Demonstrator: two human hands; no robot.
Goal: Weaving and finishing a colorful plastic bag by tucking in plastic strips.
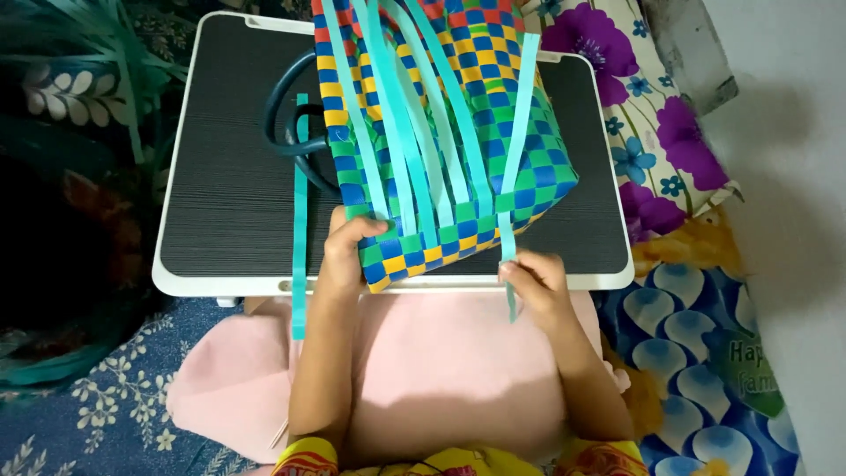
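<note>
Here a woven basket [449,132] of blue, yellow and green checks lies on its side on a small dark lap table [229,176], its near corner reaching over the table's white near edge. The left hand [345,256] grips the near left corner of the basket, thumb on top and fingers curled under the weave. The right hand [536,284] is closed on a pale teal strip [518,132], pinching it just below the basket's near right edge; the strip runs from the far side down across the weave, and its short end hangs past the fingers.

Several more teal strips [401,115] lie loose along the basket's upper face, side by side, running from far to near. A single strip [300,220] lies apart to the left, hanging over the table's near edge. Dark blue handles [286,123] curve out from the basket's left side onto the table.

Below the table is a pink cushion [441,370], under both forearms. Flowered cloth [652,106] lies to the right, near a pale wall [793,176].
</note>
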